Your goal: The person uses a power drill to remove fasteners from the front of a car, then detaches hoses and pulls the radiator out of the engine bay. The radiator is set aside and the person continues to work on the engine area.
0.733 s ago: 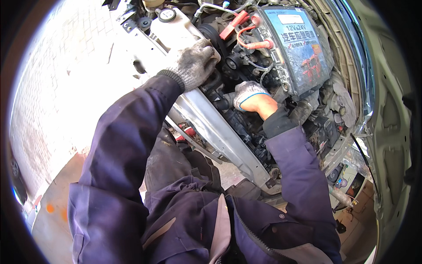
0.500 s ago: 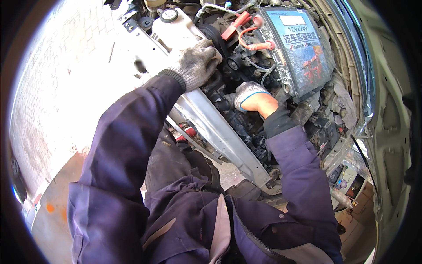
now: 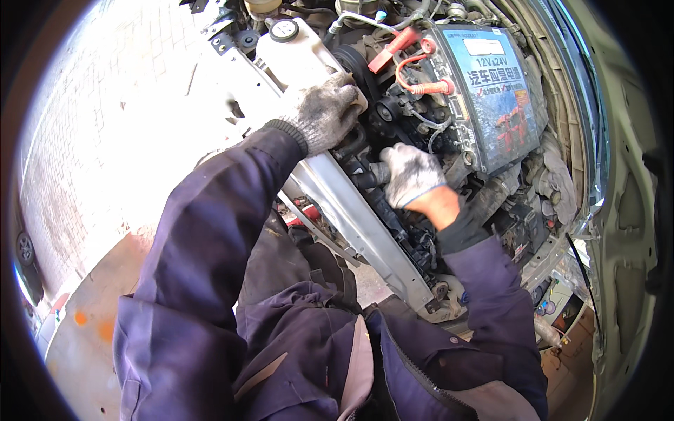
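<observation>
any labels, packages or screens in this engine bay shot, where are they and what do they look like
Printed label on the boxy unit: upper right of the engine bay, beyond the right hand; rectangular, blue with a white panel, dark lettering and a small red picture.
Round cap on the white reservoir: top centre, above the left hand; a light disc with a dark rim and small markings too fine to make out.
No screens show.

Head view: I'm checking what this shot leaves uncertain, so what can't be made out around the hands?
- Right hand: its glove covers whatever the fingers grip; the dark hose beside it may be it.
- Left hand: palm hides its contact point by the white reservoir.
- Pulley: surrounding parts are shadowed.
- Blue box: its underside is hidden.
</observation>
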### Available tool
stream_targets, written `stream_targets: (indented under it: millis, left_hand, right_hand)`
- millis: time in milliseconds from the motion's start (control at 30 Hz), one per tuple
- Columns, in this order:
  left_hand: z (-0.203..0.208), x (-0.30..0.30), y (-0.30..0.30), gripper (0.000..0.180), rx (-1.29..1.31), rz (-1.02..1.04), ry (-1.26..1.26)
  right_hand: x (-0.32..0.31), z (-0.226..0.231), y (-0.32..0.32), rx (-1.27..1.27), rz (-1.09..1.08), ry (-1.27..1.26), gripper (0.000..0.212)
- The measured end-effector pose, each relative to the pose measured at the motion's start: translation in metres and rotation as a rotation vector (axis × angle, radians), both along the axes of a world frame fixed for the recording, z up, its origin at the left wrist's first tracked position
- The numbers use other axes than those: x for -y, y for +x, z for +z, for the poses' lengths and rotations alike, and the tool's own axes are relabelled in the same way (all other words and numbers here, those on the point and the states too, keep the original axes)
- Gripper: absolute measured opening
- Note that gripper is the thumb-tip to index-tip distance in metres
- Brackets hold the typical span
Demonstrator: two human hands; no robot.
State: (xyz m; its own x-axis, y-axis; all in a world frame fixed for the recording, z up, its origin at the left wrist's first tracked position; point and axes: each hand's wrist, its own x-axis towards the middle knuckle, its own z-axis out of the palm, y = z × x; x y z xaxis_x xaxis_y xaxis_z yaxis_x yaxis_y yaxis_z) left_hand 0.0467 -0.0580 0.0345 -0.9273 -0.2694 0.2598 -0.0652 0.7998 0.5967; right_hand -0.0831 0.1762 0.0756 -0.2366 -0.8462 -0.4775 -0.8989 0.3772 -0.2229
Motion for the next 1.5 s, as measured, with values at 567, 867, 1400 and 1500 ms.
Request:
stream_targets:
  millis: [567,867,1400,1500]
  left_hand:
    - [0.006,0.002,0.001,0.027,0.086,-0.036,0.034]
    - [-0.001,0.001,0.000,0.024,0.029,-0.016,-0.020]
    - [0.002,0.000,0.000,0.025,0.086,-0.015,0.025]
    - [0.002,0.000,0.000,0.027,0.082,-0.012,0.034]
  right_hand:
    - [-0.012,0.007,0.012,0.066,0.155,-0.404,0.056]
    - [-0.021,-0.013,0.005,0.046,0.236,-0.466,0.059]
    - [-0.004,-0.007,0.010,0.090,0.066,-0.269,0.023]
    - [-0.003,-0.009,0.010,0.080,0.079,-0.212,0.023]
